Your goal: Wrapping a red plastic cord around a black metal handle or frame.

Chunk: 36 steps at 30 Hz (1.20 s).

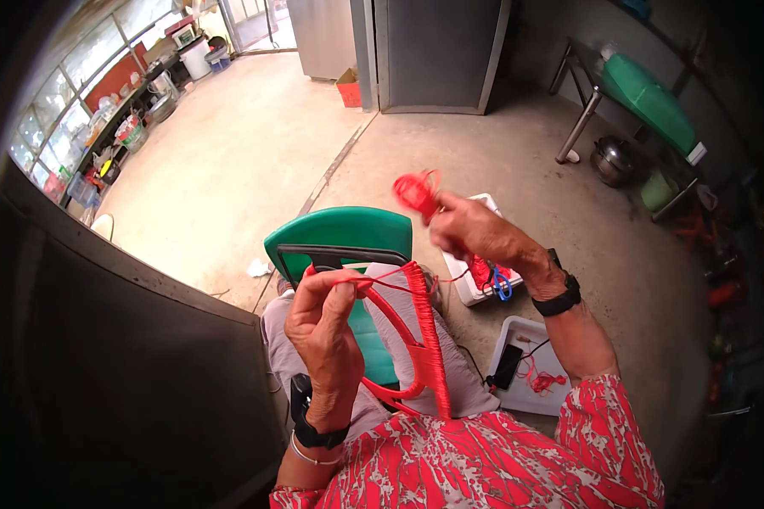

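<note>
A frame [429, 356] rests across my lap, one side wound tightly with red cord and a bare black bar [348, 252] showing at its far end. Close to that bar, my left hand [323, 331] pinches a strand of red cord between thumb and fingers. The strand runs toward the wound side of the frame. My right hand [480, 231] is raised beyond the frame and grips a bundle of red cord [415, 193], slightly blurred. Behind the frame stands a green plastic chair [339, 222].
Right of my legs, a white box [471, 293] holds red cord and blue-handled scissors [502, 287]. Nearer is a white tray [526, 405] with a phone [507, 366] and loose red cord. A dark panel [136, 356] rises at left; a metal-legged table [581, 123] stands far right.
</note>
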### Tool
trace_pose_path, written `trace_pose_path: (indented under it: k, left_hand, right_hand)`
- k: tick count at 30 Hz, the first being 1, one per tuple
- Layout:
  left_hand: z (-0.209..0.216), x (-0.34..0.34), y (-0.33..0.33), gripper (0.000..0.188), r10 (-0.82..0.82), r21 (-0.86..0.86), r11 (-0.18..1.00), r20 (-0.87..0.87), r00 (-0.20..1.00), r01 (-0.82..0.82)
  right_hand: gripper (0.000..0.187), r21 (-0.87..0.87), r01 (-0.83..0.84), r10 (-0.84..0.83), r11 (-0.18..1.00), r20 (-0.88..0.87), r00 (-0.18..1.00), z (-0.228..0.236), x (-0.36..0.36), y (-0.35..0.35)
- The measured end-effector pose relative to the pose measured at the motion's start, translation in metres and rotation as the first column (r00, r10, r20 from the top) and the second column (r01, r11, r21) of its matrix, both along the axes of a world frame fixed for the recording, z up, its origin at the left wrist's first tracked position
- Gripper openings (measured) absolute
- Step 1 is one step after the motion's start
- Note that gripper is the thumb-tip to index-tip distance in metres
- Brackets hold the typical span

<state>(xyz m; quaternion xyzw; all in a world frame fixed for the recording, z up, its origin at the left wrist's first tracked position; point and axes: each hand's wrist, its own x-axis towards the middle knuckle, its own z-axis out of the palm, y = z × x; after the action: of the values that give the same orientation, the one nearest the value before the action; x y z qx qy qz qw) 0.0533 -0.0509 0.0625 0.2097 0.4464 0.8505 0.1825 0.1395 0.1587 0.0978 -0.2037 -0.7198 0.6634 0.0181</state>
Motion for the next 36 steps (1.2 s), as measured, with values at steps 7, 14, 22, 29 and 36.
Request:
trace_pose_path:
  k: [7,14,22,29,36]
  left_hand:
    - [0.007,0.002,-0.024,0.013,-0.189,-0.138,0.981,-0.511,0.838,0.138]
    - [0.064,0.012,-0.029,0.022,-0.369,-0.356,0.929,-0.884,0.285,0.1]
    - [0.078,0.024,-0.009,0.004,-0.482,-0.369,0.875,-0.61,0.63,0.312]
    - [0.074,0.019,0.018,0.005,-0.689,-0.193,0.671,0.194,0.698,0.716]
    - [0.085,0.005,0.027,0.006,-0.596,-0.518,0.784,-0.477,0.645,0.342]
  right_hand:
    - [0.023,0.143,-0.328,0.306,0.934,0.157,0.939,-0.032,-0.008,-0.001]
    - [0.022,0.133,-0.441,0.453,0.888,-0.08,0.888,-0.041,-0.017,-0.01]
    - [0.028,-0.026,-0.463,0.461,0.886,-0.062,0.885,-0.036,-0.018,-0.014]
    - [0.024,-0.132,-0.542,0.49,0.83,-0.292,0.821,-0.035,-0.013,-0.019]
    - [0.024,-0.134,-0.248,0.218,0.959,-0.205,0.954,-0.049,-0.007,-0.012]
